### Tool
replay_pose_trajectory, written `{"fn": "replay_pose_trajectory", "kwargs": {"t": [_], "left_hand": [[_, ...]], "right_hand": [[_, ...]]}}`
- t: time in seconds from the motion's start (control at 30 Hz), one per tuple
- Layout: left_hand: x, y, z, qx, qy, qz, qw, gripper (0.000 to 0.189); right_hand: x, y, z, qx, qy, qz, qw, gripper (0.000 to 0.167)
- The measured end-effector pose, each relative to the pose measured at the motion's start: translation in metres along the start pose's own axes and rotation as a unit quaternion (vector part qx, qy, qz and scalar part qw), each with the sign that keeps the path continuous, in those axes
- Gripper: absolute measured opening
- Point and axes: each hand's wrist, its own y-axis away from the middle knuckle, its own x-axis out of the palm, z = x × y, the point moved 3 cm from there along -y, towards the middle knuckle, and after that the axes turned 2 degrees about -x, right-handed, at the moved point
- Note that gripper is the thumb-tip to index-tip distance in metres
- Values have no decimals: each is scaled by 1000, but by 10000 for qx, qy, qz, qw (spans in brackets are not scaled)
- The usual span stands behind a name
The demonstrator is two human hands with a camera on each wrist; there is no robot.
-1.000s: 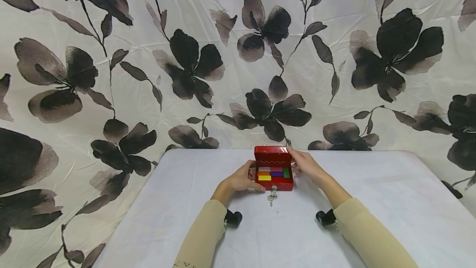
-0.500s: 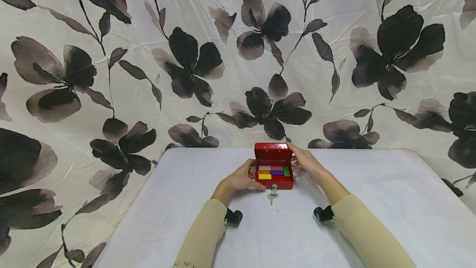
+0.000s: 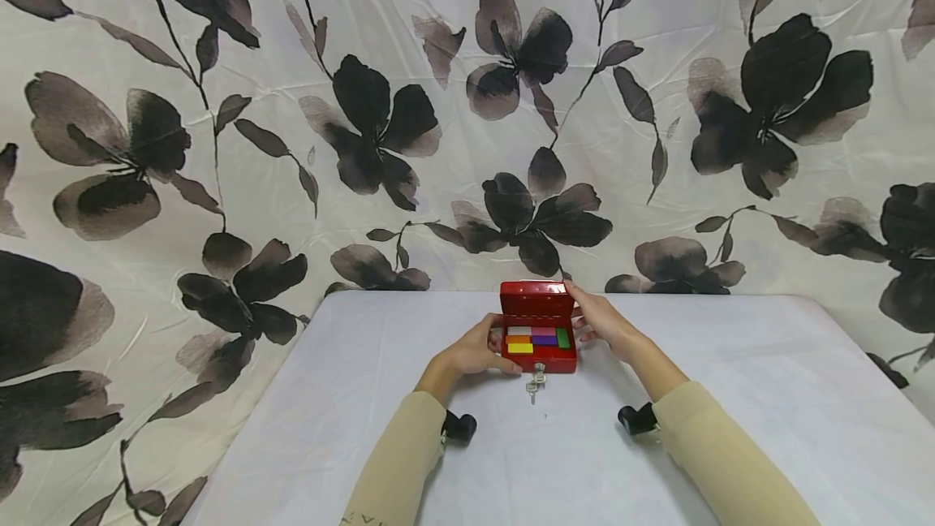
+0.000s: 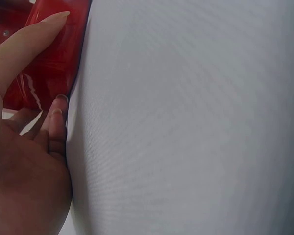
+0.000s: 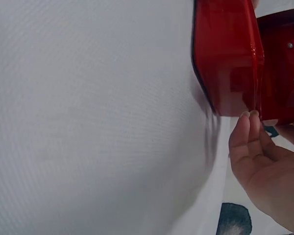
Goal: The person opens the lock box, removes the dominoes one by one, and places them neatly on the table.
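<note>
A small red cash box [image 3: 557, 365] stands on the table with its lid [image 3: 536, 299] raised. Inside lie several coloured blocks: yellow [image 3: 520, 348], orange [image 3: 518, 339], purple [image 3: 544, 340], green [image 3: 562, 338], pink and white. Keys [image 3: 532, 388] hang from the lock on its front. My left hand [image 3: 471, 350] grips the box's left end, thumb along the front and fingers at the side, as the left wrist view also shows. My right hand [image 3: 605, 321] holds the lid's right edge; in the right wrist view its fingertips [image 5: 245, 120] touch near the hinge side of the box.
A white-covered table [image 3: 540, 469] carries the box near its far edge. Behind it hangs a white cloth [image 3: 438, 6] printed with dark flowers. A black wrist camera [image 3: 458, 428] sits under the left sleeve, and another black camera [image 3: 637, 419] under the right.
The lid's tilt has changed slightly, and the wire handle above it has dropped almost out of sight. My right forearm has shifted a little; my left hand stays on the box.
</note>
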Motion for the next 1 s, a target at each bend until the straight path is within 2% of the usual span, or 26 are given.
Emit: {"fn": "replay_pose_trajectory", "kwargs": {"t": [0.4,1.0], "left_hand": [[1,1,1,-36,-44,17,10000,91],[0,0,2,-53,-134,-98,9998,94]], "right_hand": [[2,1,1,141,-28,36,9999,76],[-1,0,1,-177,108,443,9988,78]]}}
